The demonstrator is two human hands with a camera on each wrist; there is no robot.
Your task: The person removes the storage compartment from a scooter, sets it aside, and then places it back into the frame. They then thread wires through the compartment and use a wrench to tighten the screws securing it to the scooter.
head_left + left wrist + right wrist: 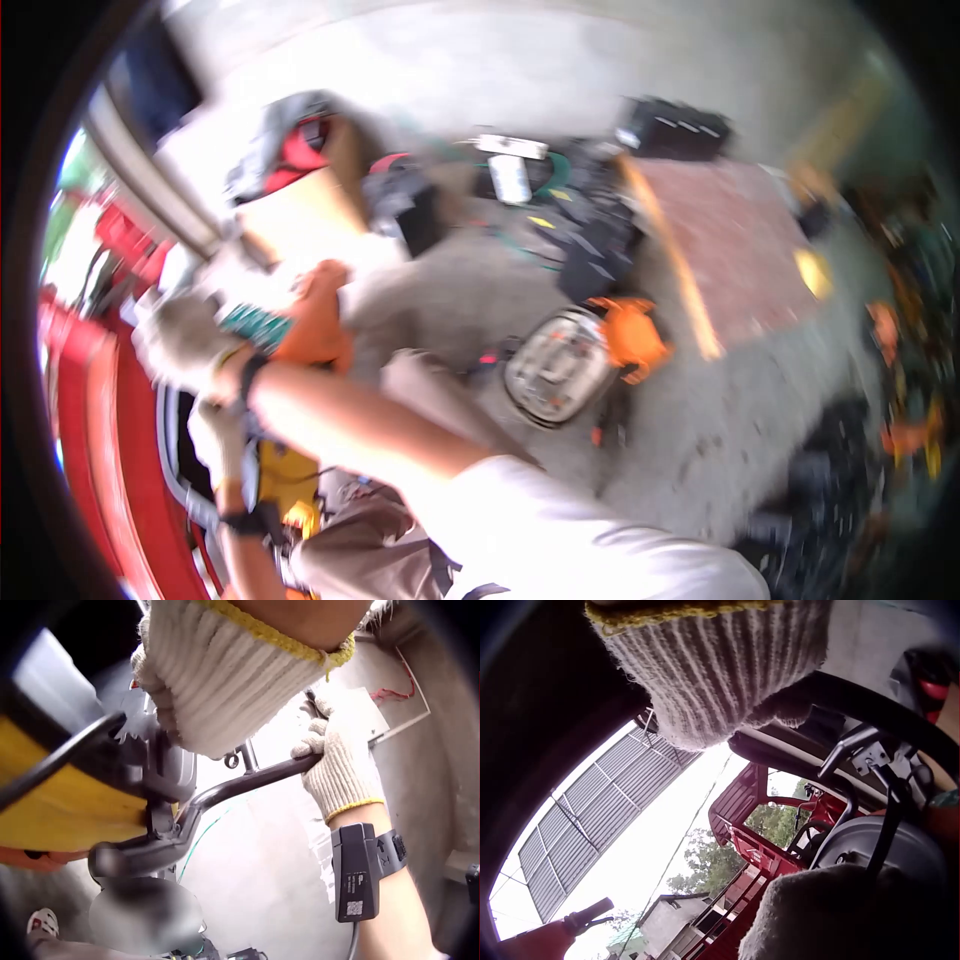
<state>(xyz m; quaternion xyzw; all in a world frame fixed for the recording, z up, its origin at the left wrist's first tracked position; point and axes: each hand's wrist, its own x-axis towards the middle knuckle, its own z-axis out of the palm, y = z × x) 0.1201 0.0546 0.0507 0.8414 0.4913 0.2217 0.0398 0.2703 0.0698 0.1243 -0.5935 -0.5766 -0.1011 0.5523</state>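
Observation:
Both hands wear white knit work gloves with yellow cuffs. My right hand (334, 754) grips the end of a black tubular bar (247, 782); its fingers curl over the tube. That bar bends down to a joint on a machine with a yellow body (82, 802) and black parts. My left hand (232, 682) is close beside the machine, its back to the camera and its fingers mostly hidden. In the head view the right hand (185, 335) lies beyond the left hand (218, 435), both at the left. I cannot tell what the left fingers hold.
Red vehicle panels (115, 450) stand at the left. On the concrete floor are a cardboard box (300, 215), an orange object (315, 315), an open tool case (560, 365), a reddish board (735, 245) and a black box (675, 130). The head view is blurred.

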